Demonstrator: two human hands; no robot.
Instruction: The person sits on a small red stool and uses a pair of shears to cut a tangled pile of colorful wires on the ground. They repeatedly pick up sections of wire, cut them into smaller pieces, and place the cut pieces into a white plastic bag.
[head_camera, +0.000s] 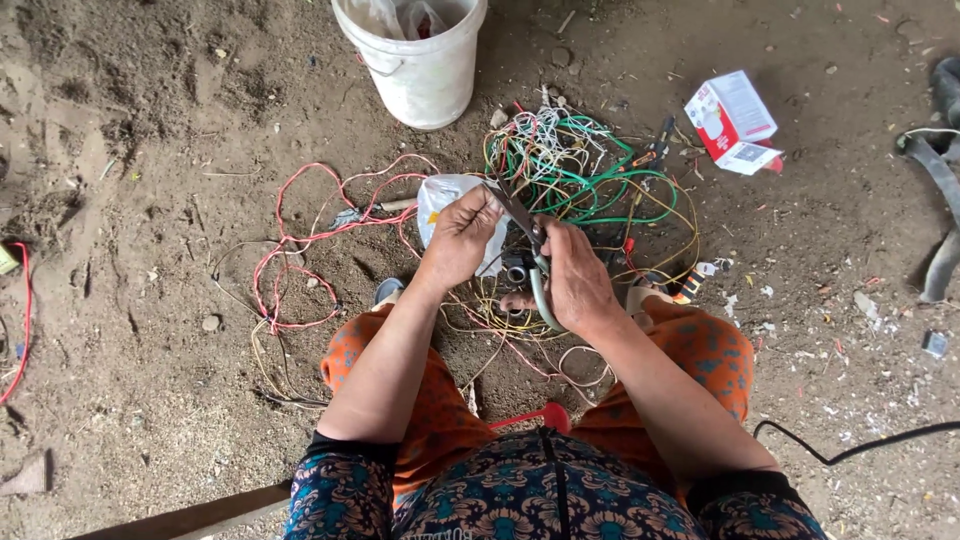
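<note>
I sit low over a dirt floor with my knees apart. My right hand (578, 278) grips a pair of scissors (528, 240) with grey-green handles, its dark blades pointing up and to the left. My left hand (462, 238) is closed at the blade tips, pinching something thin there that I cannot make out. Below both hands lies a tangle of green, yellow, white and red wires (580, 175). A small clear plastic bag (440, 195) lies just behind my left hand.
A white plastic bucket (415, 60) stands at the top. A red and white cardboard box (735, 120) lies to the right. Loose red wire (300, 240) loops on the left. A black cable (860, 448) and a dark strap (945, 180) lie at the right.
</note>
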